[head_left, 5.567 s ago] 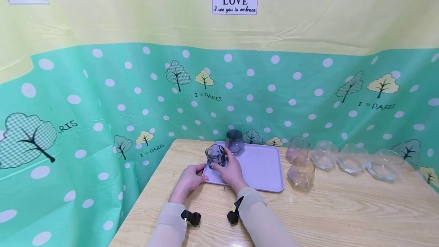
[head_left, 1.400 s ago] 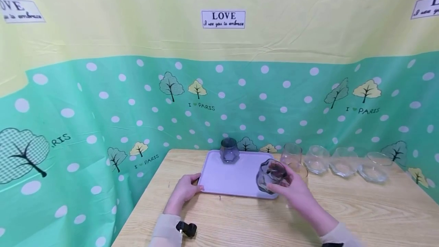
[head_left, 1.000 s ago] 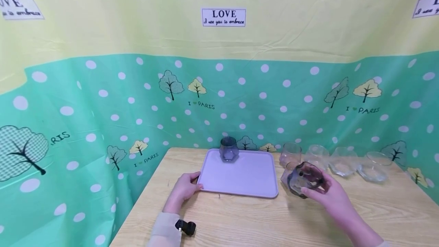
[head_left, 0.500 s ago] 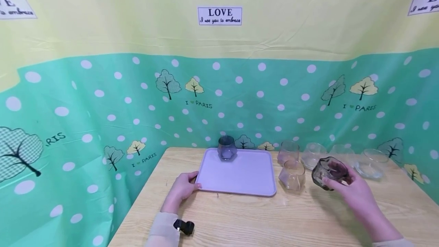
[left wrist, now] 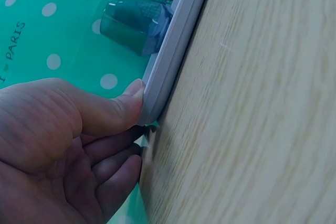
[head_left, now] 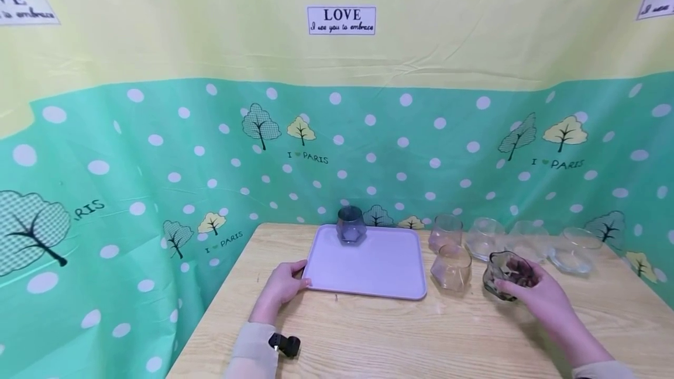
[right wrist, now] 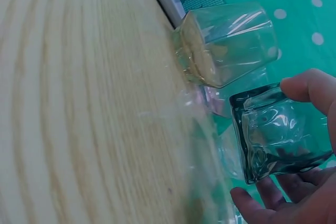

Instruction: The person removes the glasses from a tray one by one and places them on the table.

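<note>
My right hand [head_left: 544, 294] grips a dark grey faceted glass [head_left: 500, 279], thumb on the near side, low over the table to the right of the amber glass [head_left: 451, 271]. In the right wrist view, its base [right wrist: 242, 140] seems just off the wood; contact is hard to tell. My left hand [head_left: 284, 284] holds the near left corner of the lilac tray [head_left: 368, 276]. Its thumb presses the rim in the left wrist view, with the other fingers curled at the corner. A second dark glass [head_left: 351, 228] stands at the tray's back left.
Behind the amber glass stands a pinkish glass [head_left: 445, 235]. Clear glasses [head_left: 484, 241] continue the row rightward along the back, partly hidden by the held one. A patterned green and yellow cloth [head_left: 337, 133] hangs behind the wooden table [head_left: 368, 338].
My right hand has lifted the dark glass off the tray's left side, carried it right past the amber glass, and lowered it toward the table. The left hand stays at the tray.
</note>
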A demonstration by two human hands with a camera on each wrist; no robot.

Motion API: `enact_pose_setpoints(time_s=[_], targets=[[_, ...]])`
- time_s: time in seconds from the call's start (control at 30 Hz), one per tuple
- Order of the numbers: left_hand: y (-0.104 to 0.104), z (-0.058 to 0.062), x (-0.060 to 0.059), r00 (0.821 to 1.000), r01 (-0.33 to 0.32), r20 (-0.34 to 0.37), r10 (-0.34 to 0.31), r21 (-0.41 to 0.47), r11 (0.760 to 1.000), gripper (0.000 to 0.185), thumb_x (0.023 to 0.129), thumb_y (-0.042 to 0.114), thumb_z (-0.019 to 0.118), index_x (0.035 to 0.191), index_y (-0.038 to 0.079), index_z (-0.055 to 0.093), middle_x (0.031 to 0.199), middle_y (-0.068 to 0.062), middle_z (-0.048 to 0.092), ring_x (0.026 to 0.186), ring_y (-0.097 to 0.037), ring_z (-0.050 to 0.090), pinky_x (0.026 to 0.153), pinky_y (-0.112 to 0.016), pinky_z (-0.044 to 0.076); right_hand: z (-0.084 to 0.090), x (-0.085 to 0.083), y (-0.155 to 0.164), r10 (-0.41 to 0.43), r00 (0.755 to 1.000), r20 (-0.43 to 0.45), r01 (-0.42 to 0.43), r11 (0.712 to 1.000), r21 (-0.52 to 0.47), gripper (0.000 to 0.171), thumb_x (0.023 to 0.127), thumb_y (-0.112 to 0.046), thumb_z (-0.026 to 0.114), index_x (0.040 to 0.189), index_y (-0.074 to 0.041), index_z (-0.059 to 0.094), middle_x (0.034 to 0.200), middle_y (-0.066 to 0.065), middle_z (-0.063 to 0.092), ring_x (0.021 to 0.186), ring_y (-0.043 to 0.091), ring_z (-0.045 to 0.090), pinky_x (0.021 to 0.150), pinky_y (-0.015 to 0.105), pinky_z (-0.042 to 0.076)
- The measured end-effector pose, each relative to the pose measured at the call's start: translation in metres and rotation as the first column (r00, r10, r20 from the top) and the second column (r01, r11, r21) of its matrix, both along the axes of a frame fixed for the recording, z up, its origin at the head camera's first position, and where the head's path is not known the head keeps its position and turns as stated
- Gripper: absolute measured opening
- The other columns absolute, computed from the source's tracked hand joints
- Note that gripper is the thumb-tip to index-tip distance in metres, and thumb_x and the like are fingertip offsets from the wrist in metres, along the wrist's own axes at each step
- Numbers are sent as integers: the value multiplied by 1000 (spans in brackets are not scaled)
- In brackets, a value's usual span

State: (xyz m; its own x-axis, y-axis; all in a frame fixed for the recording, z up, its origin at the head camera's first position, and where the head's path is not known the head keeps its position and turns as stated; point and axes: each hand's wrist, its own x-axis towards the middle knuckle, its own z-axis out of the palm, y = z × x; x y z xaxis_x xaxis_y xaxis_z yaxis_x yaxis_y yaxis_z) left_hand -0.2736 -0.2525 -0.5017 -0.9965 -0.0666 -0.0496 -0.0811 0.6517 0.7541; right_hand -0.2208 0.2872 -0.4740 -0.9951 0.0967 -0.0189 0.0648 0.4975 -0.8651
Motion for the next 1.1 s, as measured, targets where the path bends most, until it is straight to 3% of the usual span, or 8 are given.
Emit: enact_pose_setpoints(time_s=[0.13, 0.23, 0.37, 0.47, 0.57, 0.7, 1.1], targets=[[0, 0, 0, 1000, -4, 1, 4, 2, 1000, 54, 88, 12, 75, 139, 6, 58, 144, -18, 53, 139, -40, 40, 115, -56, 31, -3, -5, 1, -12, 1000, 27, 12, 1000, 4, 106, 84, -46, 78, 156, 3, 17, 152, 37, 27, 133, 56, 31, 103, 76, 23], [0, 0, 0, 1000, -5, 0, 5, 7, 1000, 54, 88, 12, 75, 139, 6, 58, 144, -18, 53, 139, -40, 39, 115, -55, 31, -6, -9, 0, -20, 1000, 19, 20, 1000, 4, 104, 83, -46, 78, 155, 3, 21, 151, 34, 32, 131, 52, 37, 103, 71, 30], [-1, 1, 1, 1000, -2, -7, 2, 0, 1000, 54, 88, 12, 75, 139, 5, 58, 143, -19, 53, 138, -41, 40, 114, -56, 31, -10, -12, -1, -34, 999, 22, 34, 999, 15, 102, 83, -48, 78, 153, 3, 24, 148, 32, 37, 124, 44, 45, 89, 53, 50], [-1, 1, 1, 1000, -8, -4, 8, -3, 1000, 53, 89, 12, 75, 139, 6, 58, 143, -18, 53, 139, -40, 39, 114, -56, 31, -12, -12, -2, -43, 998, 38, 43, 999, 19, 104, 83, -50, 77, 154, 3, 22, 149, 33, 36, 125, 45, 44, 81, 41, 51], [0, 1, 0, 1000, -4, -5, 4, -9, 1000, 53, 89, 12, 74, 139, 6, 58, 143, -19, 53, 138, -42, 39, 114, -57, 31, -13, -11, -2, -41, 998, 42, 41, 999, 0, 105, 83, -49, 78, 154, 3, 21, 150, 34, 33, 130, 51, 38, 93, 52, 48], [2, 2, 1, 1000, -7, 0, 7, -1, 1000, 53, 89, 12, 74, 140, 7, 57, 144, -18, 52, 139, -41, 39, 114, -56, 31, -15, -11, -3, -36, 999, 40, 36, 999, -7, 104, 83, -47, 78, 154, 4, 21, 151, 36, 30, 135, 55, 31, 107, 69, 27], [1, 1, 0, 1000, -8, 2, 8, -8, 1000, 54, 89, 12, 74, 140, 7, 58, 144, -18, 53, 139, -40, 39, 115, -55, 30, -17, -11, -5, 3, 1000, 24, -4, 1000, 22, 105, 83, -43, 80, 154, 5, 19, 152, 37, 27, 134, 57, 29, 108, 71, 25]])
